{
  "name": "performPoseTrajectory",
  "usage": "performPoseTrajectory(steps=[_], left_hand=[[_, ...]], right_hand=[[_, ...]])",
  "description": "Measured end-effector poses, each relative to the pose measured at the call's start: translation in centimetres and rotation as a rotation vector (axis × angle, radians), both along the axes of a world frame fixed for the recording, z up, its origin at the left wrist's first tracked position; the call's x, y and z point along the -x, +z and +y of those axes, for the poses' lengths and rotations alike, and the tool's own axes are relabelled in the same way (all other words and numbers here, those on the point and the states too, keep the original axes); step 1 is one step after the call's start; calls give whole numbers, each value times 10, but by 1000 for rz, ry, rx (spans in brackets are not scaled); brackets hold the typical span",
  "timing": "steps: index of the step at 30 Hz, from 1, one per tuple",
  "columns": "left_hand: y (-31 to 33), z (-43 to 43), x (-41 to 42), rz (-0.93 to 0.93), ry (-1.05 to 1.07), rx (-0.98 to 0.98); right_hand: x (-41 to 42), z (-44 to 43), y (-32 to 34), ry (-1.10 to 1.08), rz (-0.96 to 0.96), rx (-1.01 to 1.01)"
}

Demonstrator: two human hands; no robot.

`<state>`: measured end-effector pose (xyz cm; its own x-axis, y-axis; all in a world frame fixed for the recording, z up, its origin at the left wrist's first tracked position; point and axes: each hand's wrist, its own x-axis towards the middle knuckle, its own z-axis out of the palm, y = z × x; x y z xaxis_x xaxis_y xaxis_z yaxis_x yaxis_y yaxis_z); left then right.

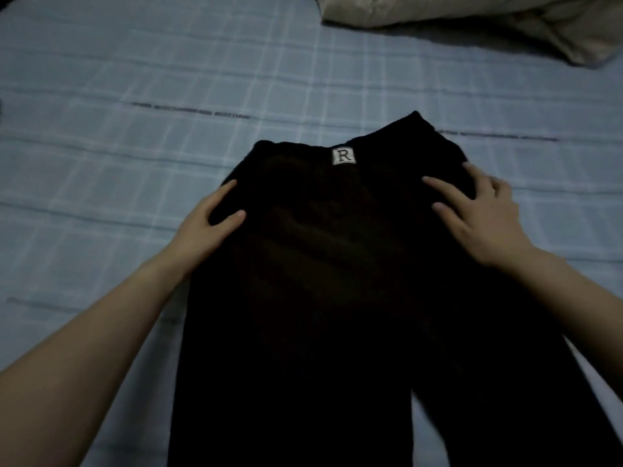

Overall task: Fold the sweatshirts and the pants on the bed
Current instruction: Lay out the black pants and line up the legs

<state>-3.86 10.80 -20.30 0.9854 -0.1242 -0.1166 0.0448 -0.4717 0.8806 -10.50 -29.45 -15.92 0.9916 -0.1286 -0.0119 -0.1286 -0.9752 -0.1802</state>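
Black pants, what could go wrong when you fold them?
The black pants with a white R label have legs lying apart at the bottom, so a fold could end up crooked. Their waistband peaks unevenly near the right hand, so a wrinkle may get pressed in. The dim light hides creases in the dark cloth.
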Motion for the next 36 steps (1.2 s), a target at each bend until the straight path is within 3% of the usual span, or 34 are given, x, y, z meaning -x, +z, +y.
performPoseTrajectory(steps=[2, 4, 9, 11, 14, 16, 20, 22, 24, 26, 29, 32, 36], left_hand=[[-5, -3, 0, -53, -2, -120], [-5, -5, -1, -75, -25, -197], [2, -5, -3, 19, -84, -156], [7, -5, -3, 35, -77, -137], [20, -3, -8, 40, -36, -56], [24, -8, -10, 39, -36, -40], [15, -30, -7, -12, -5, -446], [22, -52, 5, -54, 109, -725], [25, -86, 30, -258, 101, -895], [20, -129, 54, -394, -106, -894], [-3, -148, 71, -293, -314, -904], [-23, -132, 69, -304, -336, -933], [-1, -153, 77, -165, -305, -957]], right_hand=[[2, -29, -7, -61, 167, -163], [-1, -42, -9, 2, 207, -303], [-9, -54, -3, 54, 242, -779], [-11, -58, -3, 100, 203, -685], [-23, -81, 7, 97, 42, -382], [-25, -98, 6, 44, 11, -337], [-19, -96, -13, -13, 125, -357], [-11, -84, -10, -84, 89, -183], [5, -57, -9, 33, -68, 33], [25, -25, -16, 229, -102, 51], [40, -27, -41, 324, 43, 30], [41, -53, -56, 327, 45, 15], [44, -34, -37, 255, 101, 19]])
